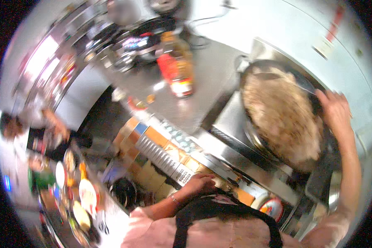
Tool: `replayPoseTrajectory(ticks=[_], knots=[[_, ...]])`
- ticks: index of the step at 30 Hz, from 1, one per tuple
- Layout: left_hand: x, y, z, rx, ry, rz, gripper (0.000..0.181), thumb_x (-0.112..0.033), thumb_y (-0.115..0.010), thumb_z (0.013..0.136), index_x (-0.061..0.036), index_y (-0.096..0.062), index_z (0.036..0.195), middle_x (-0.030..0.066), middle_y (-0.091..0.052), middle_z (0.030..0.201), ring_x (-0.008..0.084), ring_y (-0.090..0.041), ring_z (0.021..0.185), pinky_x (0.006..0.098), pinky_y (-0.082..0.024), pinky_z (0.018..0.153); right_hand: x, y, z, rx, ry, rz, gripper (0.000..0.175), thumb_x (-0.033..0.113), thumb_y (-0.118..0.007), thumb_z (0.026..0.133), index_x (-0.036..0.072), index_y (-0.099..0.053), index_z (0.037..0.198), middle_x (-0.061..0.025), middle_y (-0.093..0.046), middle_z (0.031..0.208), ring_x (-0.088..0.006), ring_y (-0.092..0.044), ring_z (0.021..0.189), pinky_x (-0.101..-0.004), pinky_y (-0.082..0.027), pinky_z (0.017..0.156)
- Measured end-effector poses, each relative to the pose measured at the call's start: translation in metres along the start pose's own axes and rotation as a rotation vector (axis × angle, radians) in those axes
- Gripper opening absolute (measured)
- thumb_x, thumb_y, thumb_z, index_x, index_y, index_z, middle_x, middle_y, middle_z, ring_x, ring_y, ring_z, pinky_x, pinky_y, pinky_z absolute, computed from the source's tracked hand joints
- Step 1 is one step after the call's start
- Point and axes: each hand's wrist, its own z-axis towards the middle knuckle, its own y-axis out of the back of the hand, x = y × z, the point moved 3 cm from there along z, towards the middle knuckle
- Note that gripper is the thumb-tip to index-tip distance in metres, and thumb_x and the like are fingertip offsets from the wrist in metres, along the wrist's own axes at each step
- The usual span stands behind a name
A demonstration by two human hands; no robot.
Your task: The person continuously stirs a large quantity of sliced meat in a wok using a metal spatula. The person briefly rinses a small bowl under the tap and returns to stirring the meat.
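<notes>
A large dark wok [257, 145] on the stove is filled with a mass of pale brown food [282, 114], blurred and possibly shredded or minced. My right hand [336, 108] is curled at the wok's far right side around a thin utensil [307, 90]; its metal shaft reaches in over the food, and the rest is hidden. Low in front of my apron [223, 204], my left hand [203, 183] rests close to the front edge of the counter. Blur hides whether its fingers hold anything.
An oil bottle with a red label [176, 68] stands on the steel counter [210, 74]. Metal pots [127, 62] crowd its far end. Plates of food [88, 195] and scissors [104, 223] lie on a left-hand table. Another person [34, 127] is beyond it.
</notes>
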Motion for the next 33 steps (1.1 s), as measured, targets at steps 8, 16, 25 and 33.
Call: replayPoseTrajectory(ticks=[8,16,25,33], knots=[[0.011,0.002,-0.013,-0.116,-0.063,-0.068,0.025,-0.015,-0.060,0.093,-0.0052,-0.068,0.115,0.0064,-0.070,0.095,0.0125,-0.063,0.080,0.0295,-0.053,0.074,-0.148,-0.223,0.020,0.102,-0.081,0.025,0.041,0.007,-0.065,0.088,0.009,-0.056,0.128,-0.0156,-0.064,0.098,-0.0353,-0.063,0.091,-0.0455,-0.049,0.087],[0.023,-0.017,-0.036,-0.291,-0.053,-0.294,0.025,-0.009,-0.053,0.096,0.0059,-0.058,0.115,0.0082,-0.063,0.076,0.0145,-0.057,0.061,0.0285,-0.048,0.053,-0.116,-0.221,0.050,0.255,0.066,-0.085,0.036,0.011,-0.069,0.084,0.007,-0.059,0.119,-0.0159,-0.064,0.104,-0.0382,-0.059,0.102,-0.0501,-0.050,0.087],[-0.001,-0.026,-0.001,-0.120,-0.042,-0.249,0.033,-0.030,-0.048,0.104,-0.0004,-0.062,0.111,0.0080,-0.068,0.092,0.0147,-0.064,0.079,0.0296,-0.053,0.070,-0.094,-0.076,-0.038,0.483,-0.127,-0.055,0.034,0.013,-0.065,0.086,0.006,-0.058,0.118,-0.0195,-0.061,0.119,-0.0445,-0.054,0.113,-0.0553,-0.042,0.101],[-0.059,-0.035,0.006,-0.154,-0.030,-0.166,0.049,-0.050,-0.059,0.097,-0.0008,-0.062,0.100,0.0041,-0.063,0.079,0.0149,-0.062,0.067,0.0296,-0.054,0.064,-0.128,-0.078,-0.109,0.213,-0.352,0.064,0.022,0.019,-0.066,0.089,0.007,-0.060,0.106,-0.0159,-0.064,0.084,-0.0394,-0.063,0.080,-0.0483,-0.049,0.072]])
